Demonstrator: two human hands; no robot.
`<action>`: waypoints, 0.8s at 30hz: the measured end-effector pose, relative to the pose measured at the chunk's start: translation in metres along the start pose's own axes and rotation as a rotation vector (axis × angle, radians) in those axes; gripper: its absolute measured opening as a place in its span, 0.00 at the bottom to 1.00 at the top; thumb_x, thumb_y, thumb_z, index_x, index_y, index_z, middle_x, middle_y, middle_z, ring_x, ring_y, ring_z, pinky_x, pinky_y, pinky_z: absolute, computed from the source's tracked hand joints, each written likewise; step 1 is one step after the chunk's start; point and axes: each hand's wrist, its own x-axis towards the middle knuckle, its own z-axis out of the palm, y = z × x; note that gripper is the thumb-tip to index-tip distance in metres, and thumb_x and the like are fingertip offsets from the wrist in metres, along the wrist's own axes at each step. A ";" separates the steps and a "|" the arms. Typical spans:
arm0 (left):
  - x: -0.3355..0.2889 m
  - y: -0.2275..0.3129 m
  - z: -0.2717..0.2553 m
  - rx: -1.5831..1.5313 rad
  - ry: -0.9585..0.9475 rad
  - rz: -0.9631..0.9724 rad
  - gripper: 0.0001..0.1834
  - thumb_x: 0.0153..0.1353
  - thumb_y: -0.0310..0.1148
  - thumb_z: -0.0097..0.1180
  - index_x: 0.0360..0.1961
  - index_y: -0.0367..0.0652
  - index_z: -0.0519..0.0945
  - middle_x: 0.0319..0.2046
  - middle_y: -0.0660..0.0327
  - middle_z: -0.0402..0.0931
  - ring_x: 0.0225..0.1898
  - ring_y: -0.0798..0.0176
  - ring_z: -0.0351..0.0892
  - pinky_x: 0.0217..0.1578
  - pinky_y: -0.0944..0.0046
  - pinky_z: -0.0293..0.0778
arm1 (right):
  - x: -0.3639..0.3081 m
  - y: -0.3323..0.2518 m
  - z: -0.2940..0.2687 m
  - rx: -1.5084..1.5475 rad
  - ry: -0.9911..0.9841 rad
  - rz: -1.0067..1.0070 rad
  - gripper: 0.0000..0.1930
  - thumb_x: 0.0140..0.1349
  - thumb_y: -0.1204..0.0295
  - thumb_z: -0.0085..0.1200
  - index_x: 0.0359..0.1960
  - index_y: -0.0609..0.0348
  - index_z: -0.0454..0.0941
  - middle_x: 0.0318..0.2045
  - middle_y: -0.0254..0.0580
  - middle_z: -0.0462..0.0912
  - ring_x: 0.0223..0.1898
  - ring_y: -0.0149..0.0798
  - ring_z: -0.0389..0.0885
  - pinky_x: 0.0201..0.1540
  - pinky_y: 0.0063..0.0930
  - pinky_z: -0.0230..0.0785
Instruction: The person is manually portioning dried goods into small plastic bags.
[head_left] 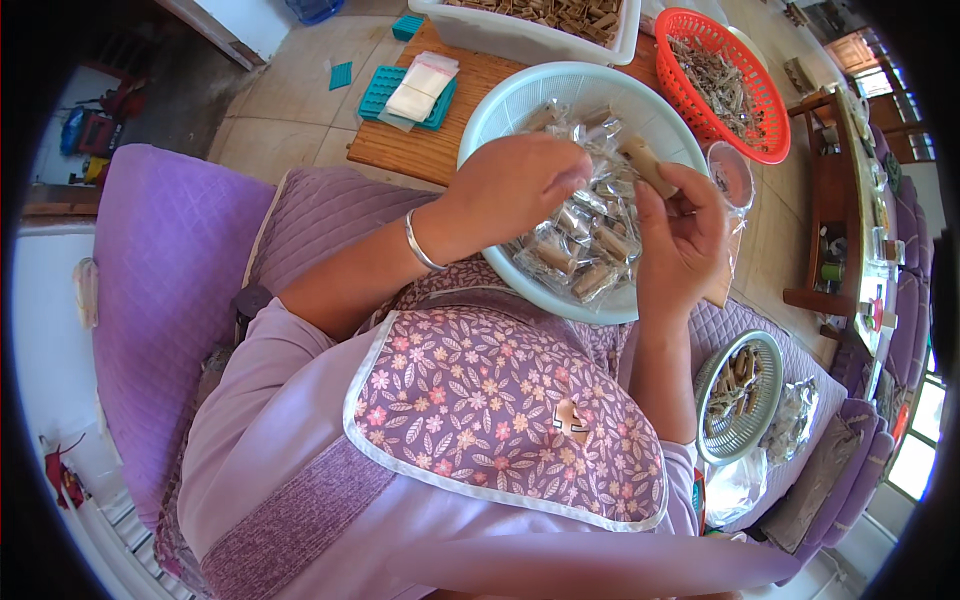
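Note:
A light-blue plastic basin [487,113] rests on my lap, holding several short brown cylindrical pieces in clear wrappers [575,240]. Above its right side, my right hand [685,235] pinches a tan-brown cylindrical piece [648,168] between thumb and fingers. My left hand [520,190], with a silver bangle [420,240] at the wrist, hovers over the basin's left side. Its fingers are curled closed; the fingertips lie beside crinkled clear film, and what they hold is hidden.
Behind the basin, a wooden table [470,75] bears a white tub [530,35] of brown pieces and a teal tray [380,92] with small clear bags [423,88]. A red basket [780,140] stands far right. A green basket [712,430] sits on the seat, right.

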 end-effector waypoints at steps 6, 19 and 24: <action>0.000 0.014 -0.009 0.125 0.022 0.035 0.08 0.58 0.33 0.59 0.38 0.44 0.78 0.31 0.56 0.78 0.34 0.51 0.79 0.35 0.57 0.74 | 0.013 -0.013 0.002 -0.326 -0.120 -0.161 0.13 0.51 0.85 0.60 0.40 0.60 0.80 0.36 0.43 0.80 0.35 0.37 0.80 0.37 0.26 0.74; 0.007 -0.003 0.005 0.252 0.230 0.270 0.17 0.48 0.31 0.66 0.39 0.45 0.75 0.40 0.59 0.75 0.41 0.55 0.77 0.41 0.59 0.75 | 0.031 -0.037 0.000 -0.387 -0.337 -0.106 0.14 0.52 0.85 0.56 0.41 0.60 0.81 0.35 0.46 0.78 0.35 0.45 0.79 0.38 0.34 0.72; 0.011 0.001 0.006 0.128 0.293 0.149 0.23 0.46 0.31 0.69 0.44 0.45 0.73 0.41 0.58 0.76 0.43 0.54 0.78 0.41 0.58 0.76 | 0.030 -0.032 0.003 -0.383 -0.336 -0.157 0.13 0.53 0.84 0.56 0.41 0.61 0.80 0.35 0.48 0.78 0.35 0.47 0.79 0.38 0.36 0.71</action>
